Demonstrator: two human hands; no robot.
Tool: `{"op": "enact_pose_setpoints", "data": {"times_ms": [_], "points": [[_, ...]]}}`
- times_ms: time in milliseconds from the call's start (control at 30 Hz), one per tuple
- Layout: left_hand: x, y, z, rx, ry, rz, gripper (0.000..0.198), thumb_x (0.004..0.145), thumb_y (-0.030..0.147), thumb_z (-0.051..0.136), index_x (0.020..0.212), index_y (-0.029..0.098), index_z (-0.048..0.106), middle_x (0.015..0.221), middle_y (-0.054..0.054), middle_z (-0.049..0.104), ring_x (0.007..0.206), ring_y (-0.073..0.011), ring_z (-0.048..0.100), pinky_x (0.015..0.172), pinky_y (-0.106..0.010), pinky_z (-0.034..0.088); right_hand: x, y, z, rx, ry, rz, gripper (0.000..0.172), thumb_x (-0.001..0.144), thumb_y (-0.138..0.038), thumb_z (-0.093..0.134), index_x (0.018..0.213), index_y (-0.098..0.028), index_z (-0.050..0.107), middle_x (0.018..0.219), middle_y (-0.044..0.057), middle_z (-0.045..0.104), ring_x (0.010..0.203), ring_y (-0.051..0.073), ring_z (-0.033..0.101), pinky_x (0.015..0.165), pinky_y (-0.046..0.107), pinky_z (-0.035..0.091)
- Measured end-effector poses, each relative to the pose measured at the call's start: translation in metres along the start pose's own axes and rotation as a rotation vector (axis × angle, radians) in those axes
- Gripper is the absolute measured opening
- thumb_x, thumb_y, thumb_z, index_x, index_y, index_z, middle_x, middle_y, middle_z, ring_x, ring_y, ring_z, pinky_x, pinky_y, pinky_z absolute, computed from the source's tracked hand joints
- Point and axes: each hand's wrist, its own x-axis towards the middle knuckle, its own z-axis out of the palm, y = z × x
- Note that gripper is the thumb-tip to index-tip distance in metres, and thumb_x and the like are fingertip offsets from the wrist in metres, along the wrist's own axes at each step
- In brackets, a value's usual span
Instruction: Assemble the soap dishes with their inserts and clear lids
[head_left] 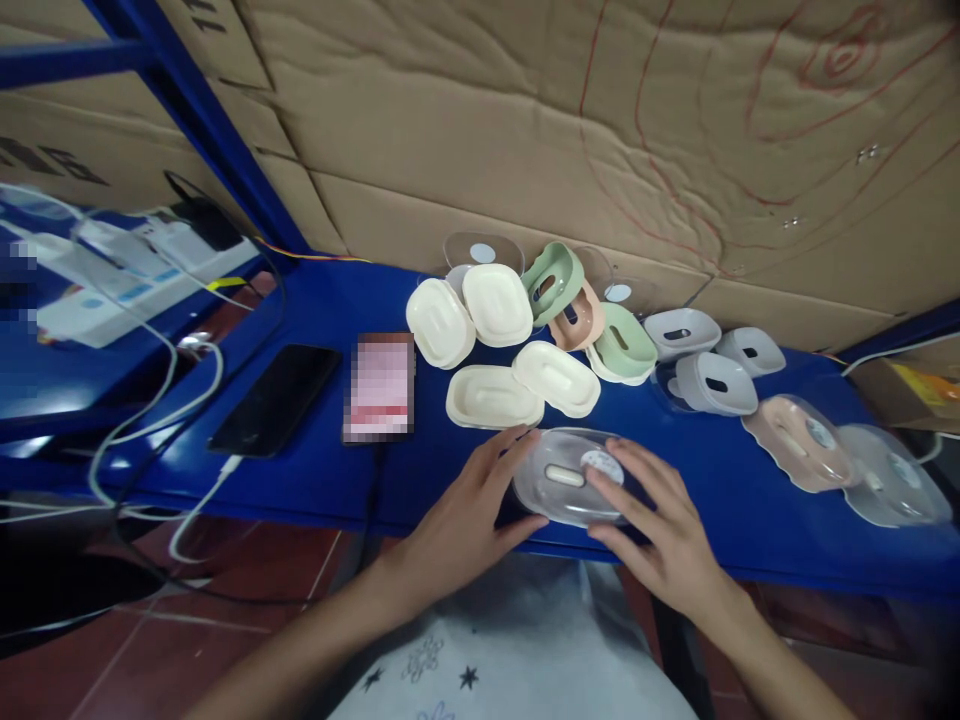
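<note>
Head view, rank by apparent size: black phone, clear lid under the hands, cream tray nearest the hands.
1. black phone and clear lid: about alike. The lid is nearer the camera and partly covered, so no ranking between them.
2. cream tray: clearly smallest.

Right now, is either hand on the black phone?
No, left hand and right hand rest on the clear box; black phone lies apart.

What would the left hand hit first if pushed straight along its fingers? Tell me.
The left hand already touches the clear lidded box at its near-left edge. Past that rim, the cream tray behind probably comes next, though depth is unclear.
</note>
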Motion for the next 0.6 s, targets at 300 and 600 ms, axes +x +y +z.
{"op": "enact_pose_setpoints", "data": {"times_ms": [300,600], "points": [[0.001,-0.001,-0.001,0.023,-0.021,-0.009,0.092,0.100,0.035,0.075,0.171,0.036,0.016,0.164,-0.016,0.047,0.151,-0.0345,0.049,0.120,-0.062,0.050,0.001,-0.008,0.021,-0.079,-0.029,-0.036,0.064,0.103,-0.028,0.068,0.164,-0.027,0.046,0.161,0.016,0.052,0.151,0.036,0.047,0.114,0.059,0.051],[0.000,-0.005,0.001,0.006,-0.033,-0.059,0.095,0.097,0.037,0.079,0.170,0.039,0.017,0.165,-0.015,0.043,0.152,-0.0356,0.048,0.121,-0.063,0.049,0.008,-0.008,0.022,-0.129,-0.029,-0.072,0.066,0.104,-0.030,0.065,0.166,-0.030,0.043,0.156,0.016,0.058,0.146,0.037,0.052,0.109,0.057,0.054]]}}
